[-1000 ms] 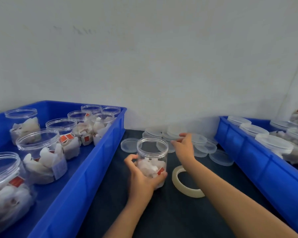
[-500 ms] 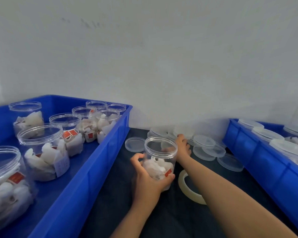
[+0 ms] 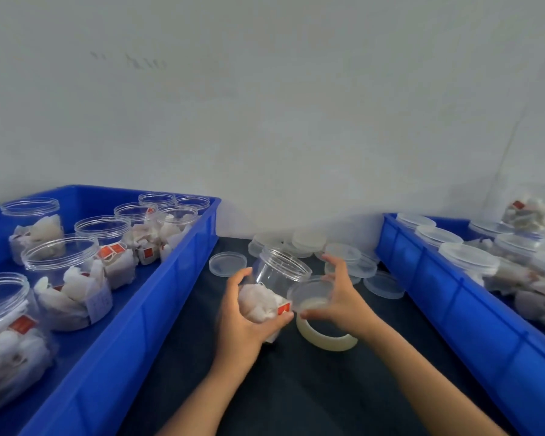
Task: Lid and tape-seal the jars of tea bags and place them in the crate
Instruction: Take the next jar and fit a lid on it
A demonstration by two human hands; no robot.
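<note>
My left hand point(image 3: 246, 322) grips a clear jar point(image 3: 274, 278) of tea bags, lifted off the dark table and tilted to the right. My right hand point(image 3: 340, 297) holds a clear round lid point(image 3: 310, 292) just beside the jar's open mouth. A roll of pale tape point(image 3: 328, 336) lies flat on the table under my right hand. The left blue crate point(image 3: 170, 297) holds several open jars of tea bags point(image 3: 73, 287). The right blue crate point(image 3: 453, 309) holds several lidded jars point(image 3: 468, 261).
A heap of loose clear lids point(image 3: 343, 253) lies at the back of the table between the crates, with one lid point(image 3: 227, 262) apart to the left. A white wall stands close behind. Dark table surface point(image 3: 296, 388) shows in front of my hands.
My right hand has come back from the lid heap with a lid in its fingers. My left hand has lifted the jar and tipped it toward the lid.
</note>
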